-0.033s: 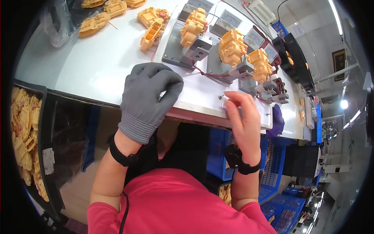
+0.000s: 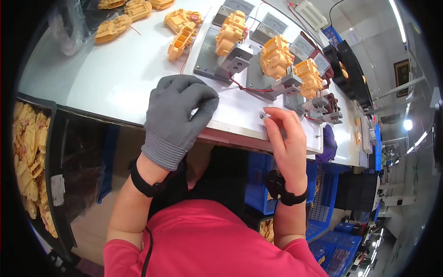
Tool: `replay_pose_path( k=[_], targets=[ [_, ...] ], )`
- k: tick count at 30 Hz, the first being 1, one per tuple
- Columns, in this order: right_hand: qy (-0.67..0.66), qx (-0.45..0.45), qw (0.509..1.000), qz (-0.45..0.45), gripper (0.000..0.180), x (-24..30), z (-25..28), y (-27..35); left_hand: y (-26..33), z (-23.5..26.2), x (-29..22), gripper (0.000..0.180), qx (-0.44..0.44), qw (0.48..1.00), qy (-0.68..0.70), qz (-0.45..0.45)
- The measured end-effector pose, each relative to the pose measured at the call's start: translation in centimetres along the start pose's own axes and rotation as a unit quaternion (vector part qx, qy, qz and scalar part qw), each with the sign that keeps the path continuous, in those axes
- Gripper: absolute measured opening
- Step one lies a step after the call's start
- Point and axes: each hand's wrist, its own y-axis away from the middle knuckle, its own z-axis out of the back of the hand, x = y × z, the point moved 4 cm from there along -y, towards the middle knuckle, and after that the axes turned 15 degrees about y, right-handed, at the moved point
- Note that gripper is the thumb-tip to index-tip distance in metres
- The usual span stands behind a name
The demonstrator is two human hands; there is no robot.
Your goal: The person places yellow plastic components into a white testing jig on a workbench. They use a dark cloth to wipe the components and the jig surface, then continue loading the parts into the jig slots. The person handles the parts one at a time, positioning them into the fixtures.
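My left hand [image 2: 177,108], in a grey knit glove, is over the white bench top near its front edge. Its fingers are curled and the thumb presses against them; whatever they hold, if anything, is hidden. My bare right hand [image 2: 288,134] reaches the front of the white board, thumb and index finger bent and apart. Their tips are beside a small silver switch or screw [image 2: 261,116] on the board. Behind my hands, orange-yellow plastic housings sit on grey fixtures: one on the left [image 2: 230,33], one in the middle [image 2: 276,57] and one on the right [image 2: 308,78].
Several analog meters [image 2: 270,25] stand behind the fixtures, with red wires [image 2: 251,88] in front. Loose yellow housings [image 2: 181,42] lie at the back left beside clear plastic film [image 2: 67,34]. A black bin [image 2: 51,138] of yellow parts stands left; a purple cloth [image 2: 328,143] hangs right.
My right hand has shifted slightly left, its fingertips nearer the small silver piece. The left hand has barely moved.
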Motion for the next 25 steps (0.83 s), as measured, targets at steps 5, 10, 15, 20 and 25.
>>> replay_pose_path(
  k=[5, 10, 15, 20, 25],
  targets=[
    [0.025, -0.006, 1.000, 0.001, 0.010, -0.25, -0.90, -0.39, 0.01, -0.06, 0.35, 0.009, 0.007, 1.000, 0.004, 0.007],
    [0.004, -0.018, 1.000, -0.008, 0.009, -0.36, -1.07, -0.26, 0.07, -0.10, 0.25, 0.005, -0.015, 1.000, -0.002, -0.011],
    [-0.003, -0.025, 1.000, -0.018, 0.012, -0.56, -1.24, 0.01, 0.07, -0.08, 0.07, 0.006, -0.015, 1.000, -0.007, -0.008],
    [-0.022, -0.027, 0.999, -0.032, 0.013, -0.66, -1.29, 0.13, 0.02, -0.29, 0.15, 0.007, -0.011, 1.000, -0.004, -0.007],
    [0.005, -0.026, 1.000, -0.007, 0.016, -0.92, -1.32, 0.08, 0.04, -0.13, 0.01, 0.010, 0.001, 1.000, -0.014, 0.012]
  ],
)
